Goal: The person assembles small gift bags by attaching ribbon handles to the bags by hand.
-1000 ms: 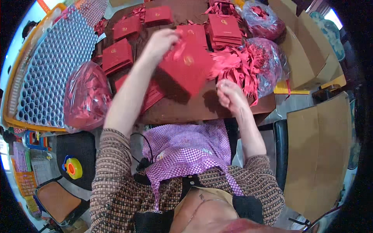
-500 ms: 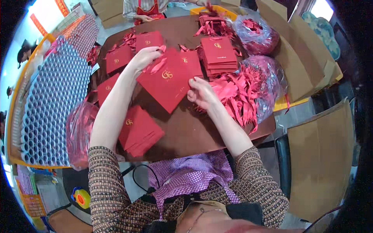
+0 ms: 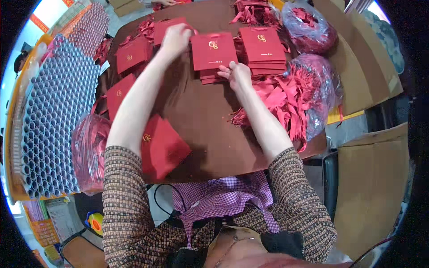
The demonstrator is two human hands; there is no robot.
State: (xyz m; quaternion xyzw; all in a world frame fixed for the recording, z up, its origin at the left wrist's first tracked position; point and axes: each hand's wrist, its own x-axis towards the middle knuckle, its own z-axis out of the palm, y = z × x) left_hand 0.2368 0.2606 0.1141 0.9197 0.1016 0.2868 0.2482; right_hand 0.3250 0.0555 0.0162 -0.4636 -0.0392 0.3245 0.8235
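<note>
Half a second ago the red bag [image 3: 204, 56] was tilted corner-down between the two hands; now it has swung upright and moved up to 12 o'clock on the brown worktop [image 3: 208, 127]. It lies over a small pile of red bags [image 3: 208, 80], whose edges show beneath its lower side, nearly in line with it. In my judgement it is all but laid there, with only a little squaring-up left.

The right hand [image 3: 239, 77] is at the bag's 5 o'clock corner, its grip about half open and the fingertips against the lower edge (whether they pinch it, I cannot tell). The left hand [image 3: 177, 39] has gone to the bag's 10 o'clock corner. Its fingers are bent beside a bit of red ribbon [image 3: 195, 31], but blur leaves me unable to tell whether that grip is closed on it.

A taller stack [image 3: 264, 53] stands just beside the bag at 2 o'clock, and a heap of loose ribbons [image 3: 286, 100] lies at 3 o'clock. Down at 7 o'clock another red bag [image 3: 163, 149] lies askew near the worktop's near edge, apart from both hands.
</note>
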